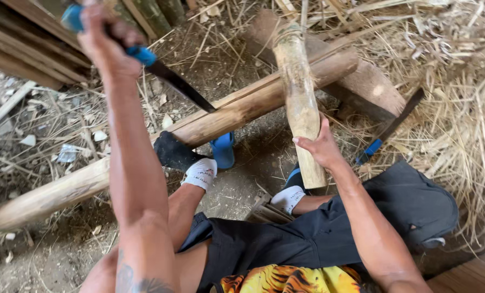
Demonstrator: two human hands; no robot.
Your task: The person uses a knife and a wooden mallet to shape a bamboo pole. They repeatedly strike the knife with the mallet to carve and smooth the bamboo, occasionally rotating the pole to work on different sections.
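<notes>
Knife raised high: the left hand [105, 40] is clenched round a blue handle, and the dark blade of the knife [178, 84] slants down toward the long pole [210, 122] lying across the dirt floor [52, 255]. The handle's top end runs off the frame, so its full length is hard to judge. Right hand [321, 146] grips the near part of the short bamboo piece [298, 92], which stands tilted, its upper end leaning against the long pole; its foot is hidden behind the hand and a white-socked foot [288, 198]. The other foot [185, 160], in a dark and white sock, presses on the long pole beside a blue sandal [223, 149], mostly covered by the pole. At right a second blue-handled tool [391, 127] lies on dry straw [459, 97], its tip blurred. A dark bag [421, 203] sits behind the right forearm.
</notes>
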